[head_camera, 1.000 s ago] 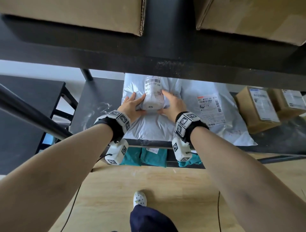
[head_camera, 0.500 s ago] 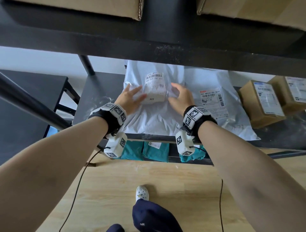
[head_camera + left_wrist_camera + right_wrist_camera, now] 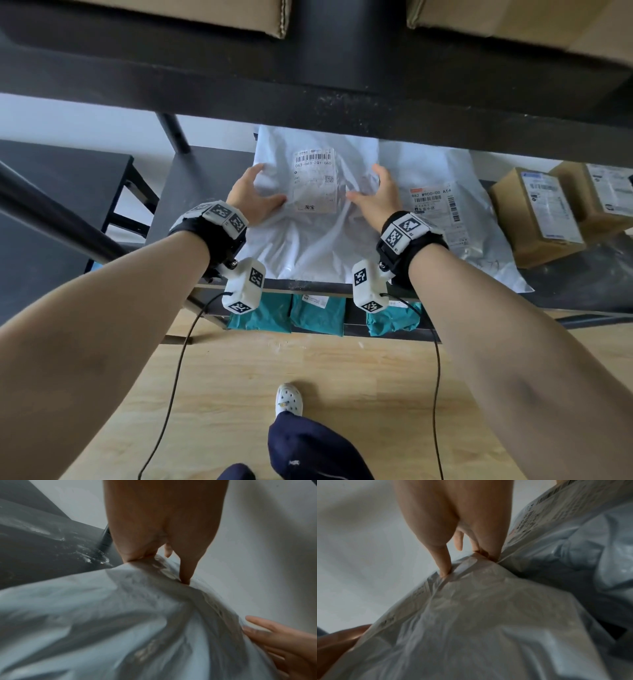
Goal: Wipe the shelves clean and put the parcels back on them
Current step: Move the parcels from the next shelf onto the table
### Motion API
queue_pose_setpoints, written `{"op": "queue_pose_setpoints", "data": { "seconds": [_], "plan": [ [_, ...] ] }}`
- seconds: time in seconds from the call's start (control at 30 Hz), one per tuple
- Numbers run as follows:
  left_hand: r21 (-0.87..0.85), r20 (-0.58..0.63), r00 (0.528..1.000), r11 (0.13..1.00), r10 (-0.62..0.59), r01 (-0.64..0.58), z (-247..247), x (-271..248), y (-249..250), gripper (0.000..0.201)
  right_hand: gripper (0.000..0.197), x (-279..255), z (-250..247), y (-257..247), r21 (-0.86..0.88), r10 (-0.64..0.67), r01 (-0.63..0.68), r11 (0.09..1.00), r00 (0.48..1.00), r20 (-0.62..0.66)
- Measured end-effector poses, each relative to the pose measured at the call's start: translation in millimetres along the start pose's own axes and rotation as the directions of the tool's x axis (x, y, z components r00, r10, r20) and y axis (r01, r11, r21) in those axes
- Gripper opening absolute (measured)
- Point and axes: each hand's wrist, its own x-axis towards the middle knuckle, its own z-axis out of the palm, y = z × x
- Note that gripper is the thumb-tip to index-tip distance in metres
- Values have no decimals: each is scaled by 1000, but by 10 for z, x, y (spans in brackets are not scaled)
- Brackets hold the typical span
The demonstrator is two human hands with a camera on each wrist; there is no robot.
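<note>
A white plastic mailer parcel [image 3: 308, 236] with a barcode label [image 3: 313, 178] lies on the black middle shelf [image 3: 202, 178]. My left hand [image 3: 255, 195] rests flat on its left side, thumb toward the label. My right hand [image 3: 375, 197] rests flat on its right side. In the left wrist view my left hand [image 3: 163, 534] touches the crumpled parcel [image 3: 120, 615] with extended fingers. In the right wrist view my right hand [image 3: 453, 520] likewise presses the parcel [image 3: 488, 615] with straight fingers. Neither hand curls round the plastic.
A second white mailer [image 3: 442, 205] lies partly under the first on the right. Two cardboard boxes [image 3: 537, 216] stand further right. White dust smears [image 3: 42, 547] mark the bare shelf on the left. Teal parcels [image 3: 318, 313] sit on the shelf below. An upper shelf board [image 3: 308, 92] overhangs.
Both hands have let go of the bunched parcel and moved apart to its sides. The parcel now lies flatter and its label is spread out.
</note>
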Motion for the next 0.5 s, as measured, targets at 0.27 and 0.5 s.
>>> {"op": "queue_pose_setpoints", "data": {
  "seconds": [0.27, 0.5],
  "plan": [
    [-345, -8, 993, 933, -114, 104, -177, -95, -77, 66, 90, -75, -189, -37, 128, 104, -100, 987, 994, -24],
    [-483, 80, 994, 870, -71, 101, -360, -573, -182, 42, 74, -340, -277, 72, 279, 146, -151, 948, 988, 38]
  ]
}}
